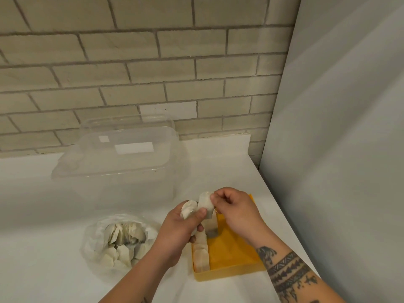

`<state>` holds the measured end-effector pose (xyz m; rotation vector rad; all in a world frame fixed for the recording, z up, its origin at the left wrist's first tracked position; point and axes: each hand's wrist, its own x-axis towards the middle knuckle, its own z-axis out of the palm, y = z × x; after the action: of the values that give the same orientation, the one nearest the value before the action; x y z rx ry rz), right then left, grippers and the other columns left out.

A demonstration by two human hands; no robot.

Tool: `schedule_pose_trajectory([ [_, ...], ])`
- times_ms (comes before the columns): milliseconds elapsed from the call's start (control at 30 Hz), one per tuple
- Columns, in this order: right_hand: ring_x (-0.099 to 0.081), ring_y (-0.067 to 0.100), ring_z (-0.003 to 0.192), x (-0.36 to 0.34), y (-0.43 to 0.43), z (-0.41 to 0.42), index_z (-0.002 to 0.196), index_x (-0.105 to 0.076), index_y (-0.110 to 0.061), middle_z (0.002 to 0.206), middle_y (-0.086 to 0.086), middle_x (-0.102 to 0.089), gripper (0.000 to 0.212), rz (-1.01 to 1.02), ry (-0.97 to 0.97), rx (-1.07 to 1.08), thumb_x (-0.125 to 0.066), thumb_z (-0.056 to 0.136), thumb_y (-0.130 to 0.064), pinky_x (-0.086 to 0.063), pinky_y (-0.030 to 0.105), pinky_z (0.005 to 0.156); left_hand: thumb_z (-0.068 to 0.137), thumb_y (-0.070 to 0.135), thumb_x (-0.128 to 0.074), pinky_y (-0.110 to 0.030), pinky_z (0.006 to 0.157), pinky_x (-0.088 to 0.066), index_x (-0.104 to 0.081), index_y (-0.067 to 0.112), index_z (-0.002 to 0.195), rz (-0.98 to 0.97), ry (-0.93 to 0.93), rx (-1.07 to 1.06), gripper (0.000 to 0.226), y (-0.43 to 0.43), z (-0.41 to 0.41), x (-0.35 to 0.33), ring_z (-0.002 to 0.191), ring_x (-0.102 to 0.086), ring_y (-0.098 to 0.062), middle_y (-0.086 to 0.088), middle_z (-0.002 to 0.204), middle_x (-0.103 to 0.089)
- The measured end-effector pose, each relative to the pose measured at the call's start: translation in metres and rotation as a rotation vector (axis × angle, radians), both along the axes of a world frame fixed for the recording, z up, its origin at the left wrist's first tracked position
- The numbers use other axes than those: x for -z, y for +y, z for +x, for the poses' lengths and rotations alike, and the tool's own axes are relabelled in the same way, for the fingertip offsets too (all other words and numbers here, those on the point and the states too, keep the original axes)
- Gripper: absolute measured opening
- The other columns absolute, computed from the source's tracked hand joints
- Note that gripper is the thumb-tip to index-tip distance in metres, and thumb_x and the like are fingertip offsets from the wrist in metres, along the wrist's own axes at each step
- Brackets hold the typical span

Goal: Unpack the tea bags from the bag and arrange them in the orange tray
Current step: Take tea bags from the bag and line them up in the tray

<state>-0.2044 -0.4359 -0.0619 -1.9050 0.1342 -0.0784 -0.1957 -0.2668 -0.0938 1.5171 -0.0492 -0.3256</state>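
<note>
Two grips: both raised over the far left corner of the orange tray (234,252), working close together with fingers almost meeting.
Left grip (181,226): fingers curled round a clutch of tea bags (188,209), the thumb pressed against the lower part of a single tea bag (205,202).
Right grip (235,209): thumb and fingertips pinch the top of that single tea bag, held upright between the two hands; a banded tattoo (288,270) circles the forearm.
Tray position: on the white worktop (54,215) near its right edge, directly below the hands.
Row of tea bags (200,254): stood on edge along the tray's left wall, with more bags turning across the far end beneath the hands; the tray floor beside them shows orange.
Plastic bag (96,243): lies open on the worktop just left of the tray, well filled with loose tea bags (124,237).
Clear container (122,149): large and transparent, set farther back on the worktop against the tiled wall (131,73).
Grey panel (338,127): rises along the worktop's right side.
</note>
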Motion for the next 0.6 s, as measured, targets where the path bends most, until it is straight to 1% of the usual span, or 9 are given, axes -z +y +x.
schedule_pose_trajectory([
  [67, -0.066, 0.003, 0.075, 0.0, -0.002, -0.001, 0.086, -0.073, -0.023, 0.079, -0.011, -0.073, 0.014, -0.012, -0.027, -0.015, -0.067, 0.095, -0.031, -0.053, 0.021, 0.072, 0.092, 0.029, -0.073, -0.029, 0.054, -0.042, -0.073, 0.018, 0.096, 0.016, -0.017, -0.024, 0.011, 0.0, -0.001, 0.001, 0.064, -0.056, -0.015, -0.006, 0.068, -0.062],
  [133, -0.068, 0.001, 0.077, 0.003, -0.002, -0.004, 0.091, -0.074, -0.023, 0.084, -0.011, -0.075, 0.009, 0.023, -0.026, -0.044, -0.069, 0.093, -0.03, -0.054, 0.017, 0.072, 0.091, 0.029, -0.074, -0.03, 0.055, -0.043, -0.073, 0.018, 0.095, 0.024, -0.024, -0.052, 0.012, -0.003, -0.002, 0.0, 0.064, -0.057, -0.014, -0.004, 0.068, -0.063],
  [167, -0.067, 0.001, 0.075, 0.004, -0.002, -0.005, 0.091, -0.074, -0.022, 0.082, -0.011, -0.074, 0.008, 0.021, -0.016, -0.061, -0.071, 0.092, -0.029, -0.053, 0.017, 0.071, 0.091, 0.029, -0.074, -0.03, 0.056, -0.044, -0.074, 0.018, 0.095, 0.026, -0.023, -0.066, 0.012, -0.004, -0.002, 0.0, 0.064, -0.058, -0.013, -0.003, 0.069, -0.064],
  [267, -0.053, 0.0, 0.061, 0.014, -0.005, -0.006, 0.077, -0.068, -0.018, 0.065, -0.015, -0.061, 0.017, -0.084, 0.015, -0.073, -0.073, 0.09, -0.028, -0.046, 0.019, 0.062, 0.09, 0.031, -0.075, -0.033, 0.062, -0.047, -0.075, 0.023, 0.093, 0.055, -0.005, -0.086, 0.009, -0.006, -0.002, 0.002, 0.068, -0.061, -0.013, -0.001, 0.072, -0.067],
  [333, -0.05, -0.001, 0.058, 0.018, -0.009, -0.004, 0.071, -0.064, -0.021, 0.061, -0.017, -0.058, 0.022, -0.109, 0.024, -0.039, -0.073, 0.09, -0.027, -0.042, 0.015, 0.057, 0.09, 0.036, -0.075, -0.031, 0.062, -0.047, -0.074, 0.024, 0.093, 0.074, 0.003, -0.107, 0.013, -0.004, -0.001, 0.005, 0.067, -0.061, -0.013, 0.0, 0.072, -0.067],
  [367, -0.053, 0.0, 0.06, 0.019, -0.012, -0.003, 0.071, -0.065, -0.022, 0.063, -0.017, -0.062, 0.021, -0.114, 0.025, -0.02, -0.073, 0.09, -0.027, -0.043, 0.015, 0.058, 0.091, 0.038, -0.073, -0.03, 0.061, -0.047, -0.074, 0.024, 0.093, 0.098, -0.002, -0.135, 0.014, -0.002, -0.001, 0.006, 0.067, -0.061, -0.013, 0.0, 0.074, -0.069],
  [467, -0.066, 0.005, 0.074, 0.029, -0.022, -0.001, 0.08, -0.069, -0.024, 0.079, -0.009, -0.072, 0.012, -0.167, 0.075, 0.037, -0.075, 0.088, -0.029, -0.05, 0.02, 0.067, 0.094, 0.034, -0.069, -0.028, 0.056, -0.048, -0.07, 0.022, 0.092, 0.236, -0.025, -0.24, 0.012, 0.003, 0.004, 0.013, 0.069, -0.064, -0.016, -0.002, 0.081, -0.072],
  [533, -0.066, 0.01, 0.077, 0.039, -0.026, -0.001, 0.081, -0.068, -0.022, 0.081, -0.005, -0.072, 0.013, -0.22, 0.141, 0.04, -0.076, 0.087, -0.03, -0.049, 0.019, 0.065, 0.093, 0.033, -0.069, -0.027, 0.053, -0.048, -0.068, 0.023, 0.093, 0.333, -0.01, -0.264, 0.01, 0.007, 0.007, 0.021, 0.072, -0.066, -0.02, -0.003, 0.085, -0.072],
  [600, -0.064, 0.008, 0.074, 0.052, -0.026, -0.003, 0.081, -0.065, -0.023, 0.081, -0.005, -0.07, 0.016, -0.305, 0.211, 0.007, -0.077, 0.087, -0.032, -0.045, 0.016, 0.059, 0.092, 0.035, -0.07, -0.027, 0.052, -0.049, -0.066, 0.025, 0.097, 0.415, 0.033, -0.24, 0.012, 0.009, 0.009, 0.029, 0.076, -0.067, -0.021, -0.003, 0.089, -0.071],
])
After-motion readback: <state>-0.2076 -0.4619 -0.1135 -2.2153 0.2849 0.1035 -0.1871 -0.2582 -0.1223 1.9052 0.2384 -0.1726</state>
